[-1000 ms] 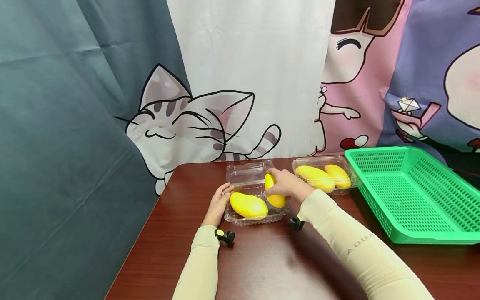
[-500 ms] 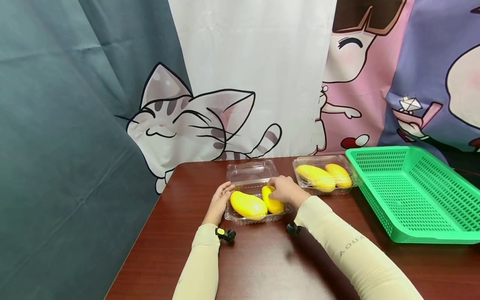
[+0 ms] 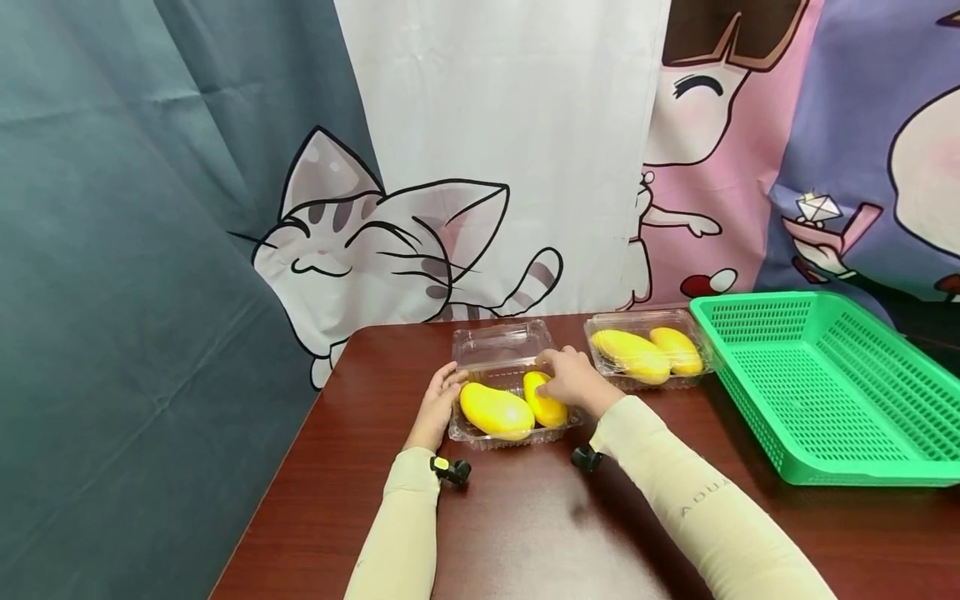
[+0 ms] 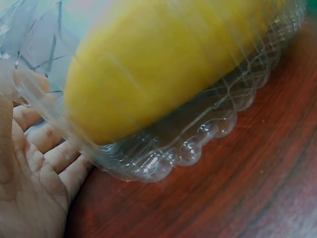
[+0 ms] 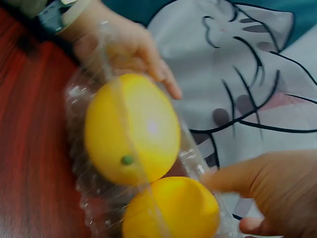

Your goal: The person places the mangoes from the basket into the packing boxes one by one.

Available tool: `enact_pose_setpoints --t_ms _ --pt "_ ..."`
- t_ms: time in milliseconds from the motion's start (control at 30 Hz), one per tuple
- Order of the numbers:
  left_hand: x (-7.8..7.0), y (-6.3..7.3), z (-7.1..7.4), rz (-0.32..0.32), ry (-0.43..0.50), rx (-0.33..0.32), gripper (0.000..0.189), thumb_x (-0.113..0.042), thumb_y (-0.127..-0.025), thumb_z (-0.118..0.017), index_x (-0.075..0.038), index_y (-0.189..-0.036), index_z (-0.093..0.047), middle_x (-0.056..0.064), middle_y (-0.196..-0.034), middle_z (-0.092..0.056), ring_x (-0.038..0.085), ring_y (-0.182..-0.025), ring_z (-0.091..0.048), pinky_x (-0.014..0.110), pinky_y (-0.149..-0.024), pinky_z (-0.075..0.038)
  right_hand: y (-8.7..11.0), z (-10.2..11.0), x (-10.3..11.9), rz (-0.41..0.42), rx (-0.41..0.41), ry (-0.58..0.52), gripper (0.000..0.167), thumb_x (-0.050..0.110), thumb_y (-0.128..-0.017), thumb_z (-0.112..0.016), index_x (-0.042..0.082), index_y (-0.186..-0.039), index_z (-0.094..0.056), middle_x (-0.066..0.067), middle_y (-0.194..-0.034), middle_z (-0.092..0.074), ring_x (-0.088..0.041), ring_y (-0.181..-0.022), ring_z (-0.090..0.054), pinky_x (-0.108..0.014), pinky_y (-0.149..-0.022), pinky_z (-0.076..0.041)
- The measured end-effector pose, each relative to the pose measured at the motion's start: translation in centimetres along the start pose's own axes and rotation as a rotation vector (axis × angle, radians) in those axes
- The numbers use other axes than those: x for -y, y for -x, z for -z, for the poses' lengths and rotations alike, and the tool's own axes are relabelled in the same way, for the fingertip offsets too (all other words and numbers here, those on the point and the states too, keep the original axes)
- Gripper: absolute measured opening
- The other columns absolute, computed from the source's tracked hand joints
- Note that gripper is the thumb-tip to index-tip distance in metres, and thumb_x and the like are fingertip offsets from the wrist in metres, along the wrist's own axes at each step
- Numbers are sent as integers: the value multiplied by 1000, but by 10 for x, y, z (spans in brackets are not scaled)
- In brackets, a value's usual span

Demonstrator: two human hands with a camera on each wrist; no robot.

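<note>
A clear plastic clamshell container (image 3: 487, 442) stands on the table with its lid (image 3: 504, 343) folded back. Two yellow mangoes lie side by side in it: a larger left mango (image 3: 497, 411) and a smaller right mango (image 3: 545, 403). Against the container's left wall rests my left hand (image 3: 433, 410), palm toward the plastic and fingers extended, as the left wrist view shows. My right hand (image 3: 576, 382) is over the right side, its extended fingertips at the edge of the right mango. The right wrist view shows a green stem spot on the left mango.
Another clear container (image 3: 686, 321) with two mangoes (image 3: 632, 356) sits behind and to the right. A green plastic basket (image 3: 862, 400) stands at the right. A printed curtain (image 3: 480, 150) hangs behind the dark red table (image 3: 315, 492).
My right hand has lowered the smaller mango into the container beside the larger one and eased its grip on it. The left hand has stayed against the left wall.
</note>
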State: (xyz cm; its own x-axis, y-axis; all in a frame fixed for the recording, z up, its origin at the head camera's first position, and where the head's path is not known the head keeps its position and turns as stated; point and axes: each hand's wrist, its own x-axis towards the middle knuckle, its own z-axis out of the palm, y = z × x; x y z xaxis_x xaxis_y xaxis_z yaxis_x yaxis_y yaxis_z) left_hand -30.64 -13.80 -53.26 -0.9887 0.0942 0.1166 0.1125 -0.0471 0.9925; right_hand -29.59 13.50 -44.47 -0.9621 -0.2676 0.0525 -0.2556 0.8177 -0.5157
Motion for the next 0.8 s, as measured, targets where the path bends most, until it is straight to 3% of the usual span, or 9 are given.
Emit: enact_pose_setpoints --t_ms 167,367,600,800 --pt "-3 -2 1 60 84 -19 65 -13 -106 -49 -9 -161 -14 26 -151 -42 40 -139 -44 52 -119 -28 -7 0 -8 -53 -115 -185 65 38 -99 -62 8 -152 -40 -26 -146 -44 -44 -132 -44 -59 -107 -40" --pt "-10 -5 4 119 174 -8 67 -25 -107 -47 -7 -162 -13 23 -156 -39 38 -141 -43 53 -121 -24 -23 -2 -12 -201 -109 -508 76 48 -105 -46 10 -162 -15 -25 -163 -23 -43 -146 -30 -59 -118 -27" --pt "-15 -9 7 125 215 33 62 -26 -109 -41 -9 -162 -13 18 -160 -34 36 -141 -43 52 -121 -23 -36 -6 -15 -320 -146 -865 71 47 -107 -41 11 -162 -15 -17 -166 -19 -38 -147 -30 -54 -117 -32" --pt "-18 -9 9 96 231 45 59 -25 -109 -37 -8 -162 -16 19 -159 -35 38 -142 -41 51 -121 -24 -40 -7 -12 -346 -195 -993 74 51 -105 -44 13 -163 -15 -16 -165 -23 -36 -147 -31 -52 -117 -32"
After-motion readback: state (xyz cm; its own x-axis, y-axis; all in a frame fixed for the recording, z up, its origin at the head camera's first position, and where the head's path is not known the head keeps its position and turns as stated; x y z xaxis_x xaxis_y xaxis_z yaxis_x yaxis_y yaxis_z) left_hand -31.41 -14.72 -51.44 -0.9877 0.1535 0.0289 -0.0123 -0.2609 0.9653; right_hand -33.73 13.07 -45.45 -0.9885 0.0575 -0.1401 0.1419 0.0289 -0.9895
